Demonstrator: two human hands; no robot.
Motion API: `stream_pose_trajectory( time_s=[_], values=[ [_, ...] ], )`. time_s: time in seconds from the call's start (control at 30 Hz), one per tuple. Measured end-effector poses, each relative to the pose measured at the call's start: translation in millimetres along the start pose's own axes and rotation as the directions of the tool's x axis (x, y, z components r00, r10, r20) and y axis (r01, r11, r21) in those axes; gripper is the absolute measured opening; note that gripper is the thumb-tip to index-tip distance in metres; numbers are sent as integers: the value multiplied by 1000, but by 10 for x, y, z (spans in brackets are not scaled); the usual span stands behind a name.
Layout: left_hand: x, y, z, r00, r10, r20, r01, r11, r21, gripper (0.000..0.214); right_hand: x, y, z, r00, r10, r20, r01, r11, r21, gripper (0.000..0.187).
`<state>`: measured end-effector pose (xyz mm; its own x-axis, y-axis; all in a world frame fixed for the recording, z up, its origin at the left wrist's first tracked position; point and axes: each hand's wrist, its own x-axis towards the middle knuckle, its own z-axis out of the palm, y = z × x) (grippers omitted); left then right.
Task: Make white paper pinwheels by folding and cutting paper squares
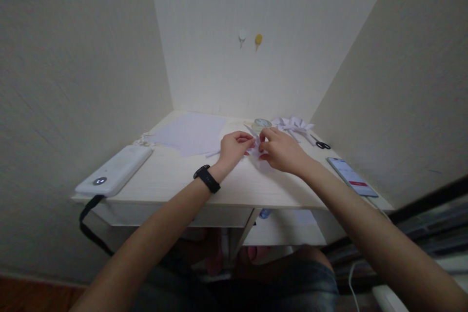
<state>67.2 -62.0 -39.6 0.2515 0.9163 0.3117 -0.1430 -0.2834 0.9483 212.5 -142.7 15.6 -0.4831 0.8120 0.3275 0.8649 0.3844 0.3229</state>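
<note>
Both the left hand [234, 148] and the right hand [283, 151] are at a small white paper piece [257, 145], above the middle of the worktop [175, 180]. The left thumb and fingertips are pinched together on its left side; the right fingers curl at its right side, though whether they grip it I cannot tell. White sheets [199, 134] lie far left, a folded paper bundle [294, 123] far right. Scissors [321, 145] lie near the bundle, with a lit phone [353, 178] nearer on the right. A white device [117, 170] rests near left.
</note>
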Motion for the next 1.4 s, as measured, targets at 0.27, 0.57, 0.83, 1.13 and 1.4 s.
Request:
stream_pose_trajectory(
  time_s=[0.27,0.57,0.83,1.13,1.4],
  values=[
    [47,-125,-15,999,33,11,-33,999,-42,10,-251,-46,270,957,290,2,-290,957,20,19],
    [16,-199,12,997,72,32,-75,989,126,11,-375,-122,492,931,340,-129,-334,940,66,22],
    [60,-265,-10,991,125,48,-130,985,115,31,-403,-157,497,908,391,-153,-375,919,124,25],
    [38,-198,35,999,-41,31,44,996,-75,7,-287,-207,394,924,377,-70,-370,925,89,24],
    [43,-238,-1,992,31,120,-28,999,-23,29,-296,-217,421,923,382,-44,-376,920,106,23]
  ],
)
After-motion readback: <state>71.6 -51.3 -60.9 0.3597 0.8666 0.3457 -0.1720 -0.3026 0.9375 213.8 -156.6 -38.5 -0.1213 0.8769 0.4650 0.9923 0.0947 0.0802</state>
